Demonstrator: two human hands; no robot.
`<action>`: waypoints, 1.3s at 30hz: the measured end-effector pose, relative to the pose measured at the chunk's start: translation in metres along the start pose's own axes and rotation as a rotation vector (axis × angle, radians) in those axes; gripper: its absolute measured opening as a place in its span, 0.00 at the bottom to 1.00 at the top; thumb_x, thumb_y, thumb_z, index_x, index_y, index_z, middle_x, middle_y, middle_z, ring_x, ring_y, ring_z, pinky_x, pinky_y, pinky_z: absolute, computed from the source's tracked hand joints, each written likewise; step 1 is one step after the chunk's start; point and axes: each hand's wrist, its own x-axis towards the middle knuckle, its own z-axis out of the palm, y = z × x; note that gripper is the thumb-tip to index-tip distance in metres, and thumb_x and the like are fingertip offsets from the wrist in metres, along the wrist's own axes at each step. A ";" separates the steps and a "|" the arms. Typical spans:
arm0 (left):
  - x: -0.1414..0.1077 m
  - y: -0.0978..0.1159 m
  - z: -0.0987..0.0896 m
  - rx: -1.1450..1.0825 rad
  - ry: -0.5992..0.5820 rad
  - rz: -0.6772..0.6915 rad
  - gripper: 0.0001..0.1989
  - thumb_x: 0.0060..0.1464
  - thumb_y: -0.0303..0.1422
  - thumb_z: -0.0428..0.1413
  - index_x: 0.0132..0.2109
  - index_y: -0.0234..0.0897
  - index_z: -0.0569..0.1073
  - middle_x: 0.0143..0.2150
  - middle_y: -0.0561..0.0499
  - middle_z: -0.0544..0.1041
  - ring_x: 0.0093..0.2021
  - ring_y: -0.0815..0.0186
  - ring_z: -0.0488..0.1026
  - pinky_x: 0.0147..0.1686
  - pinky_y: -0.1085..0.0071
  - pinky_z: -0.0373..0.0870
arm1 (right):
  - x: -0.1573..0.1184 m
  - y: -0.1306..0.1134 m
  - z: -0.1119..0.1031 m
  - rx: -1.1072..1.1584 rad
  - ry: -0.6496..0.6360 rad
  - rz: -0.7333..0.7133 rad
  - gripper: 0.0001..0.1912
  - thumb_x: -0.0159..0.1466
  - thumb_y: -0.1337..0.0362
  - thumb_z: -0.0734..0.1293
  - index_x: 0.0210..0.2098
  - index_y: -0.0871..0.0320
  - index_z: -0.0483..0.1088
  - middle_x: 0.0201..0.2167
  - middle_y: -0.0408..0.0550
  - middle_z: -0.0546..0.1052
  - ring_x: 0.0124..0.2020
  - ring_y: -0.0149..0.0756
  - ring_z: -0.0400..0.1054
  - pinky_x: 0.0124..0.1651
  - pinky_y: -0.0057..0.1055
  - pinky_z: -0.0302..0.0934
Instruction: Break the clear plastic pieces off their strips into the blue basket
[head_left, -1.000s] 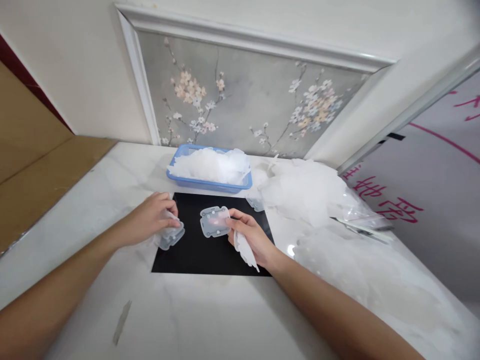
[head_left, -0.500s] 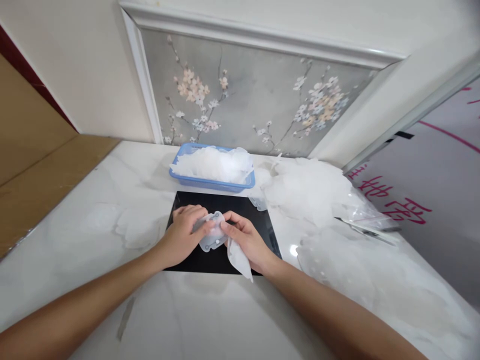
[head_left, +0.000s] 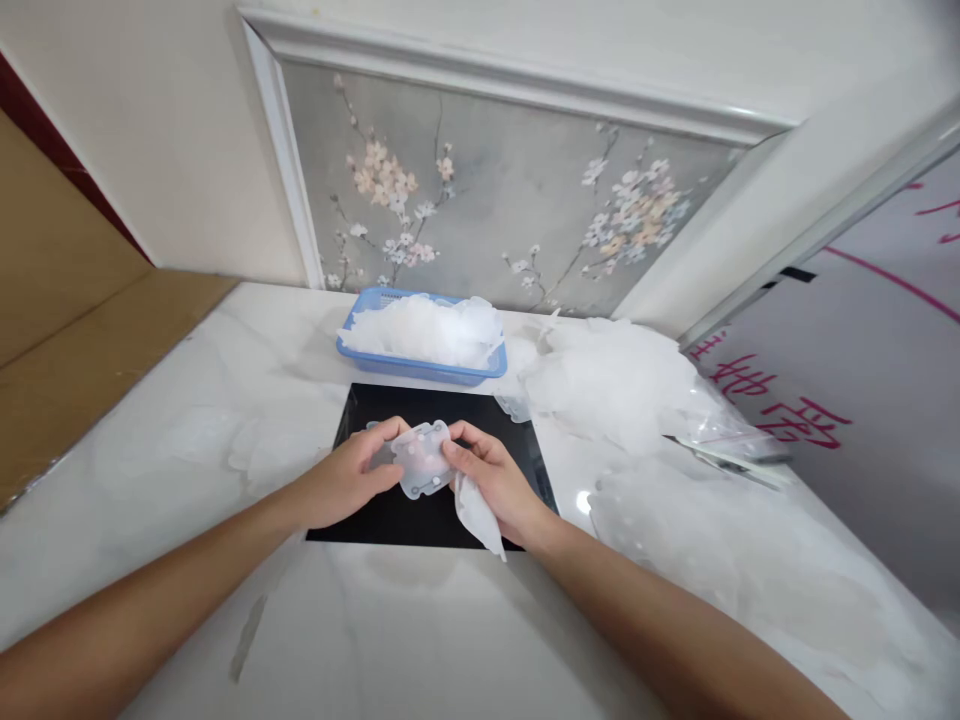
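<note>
My right hand pinches a translucent, scallop-edged plastic piece between thumb and fingers, above a black mat. Small round dots show on the piece. From under the same hand hangs another whitish translucent sheet. On the left of the piece, my left hand has its thumb and fingers apart, near the piece's left edge. Another clear bit shows behind the left fingers; whether they touch it is hard to tell.
Behind the mat, a blue basket holds many white translucent pieces. A large pile of similar pieces lies to the right, beside clear bags. More thin sheets lie at the left.
My left hand has drawn back a little to the left and its thumb has come off the plastic piece. My right hand keeps its hold.
</note>
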 end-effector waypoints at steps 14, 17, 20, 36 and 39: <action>0.010 -0.011 0.004 0.397 0.310 0.128 0.19 0.57 0.48 0.54 0.25 0.40 0.67 0.24 0.56 0.68 0.28 0.65 0.66 0.41 0.63 0.66 | -0.001 0.003 0.001 -0.155 -0.009 -0.060 0.19 0.60 0.47 0.74 0.35 0.56 0.71 0.23 0.39 0.76 0.20 0.26 0.63 0.26 0.24 0.52; 0.010 -0.008 0.006 0.456 0.391 0.171 0.21 0.60 0.46 0.49 0.24 0.40 0.68 0.25 0.52 0.73 0.32 0.60 0.70 0.48 0.58 0.66 | -0.001 0.004 0.003 -0.164 -0.028 -0.066 0.20 0.60 0.47 0.74 0.35 0.56 0.69 0.23 0.39 0.77 0.21 0.26 0.65 0.27 0.23 0.54; 0.009 -0.008 -0.001 0.353 0.459 0.141 0.28 0.65 0.47 0.41 0.20 0.41 0.67 0.23 0.49 0.75 0.32 0.59 0.73 0.44 0.59 0.69 | -0.002 0.005 0.003 -0.159 -0.066 -0.059 0.20 0.60 0.47 0.74 0.35 0.56 0.68 0.23 0.40 0.78 0.22 0.28 0.68 0.29 0.24 0.57; 0.005 -0.003 0.002 0.154 0.395 0.066 0.14 0.59 0.41 0.54 0.47 0.43 0.78 0.29 0.55 0.81 0.29 0.62 0.76 0.33 0.66 0.73 | -0.003 -0.003 0.004 -0.327 -0.052 -0.059 0.24 0.57 0.47 0.75 0.43 0.56 0.70 0.24 0.40 0.78 0.19 0.27 0.61 0.24 0.25 0.50; 0.005 -0.004 0.001 0.081 0.440 0.083 0.23 0.63 0.42 0.50 0.63 0.45 0.68 0.33 0.55 0.83 0.30 0.63 0.77 0.33 0.67 0.73 | -0.001 -0.004 0.003 -0.349 -0.042 -0.065 0.25 0.57 0.46 0.74 0.45 0.55 0.69 0.23 0.40 0.77 0.20 0.29 0.63 0.26 0.26 0.52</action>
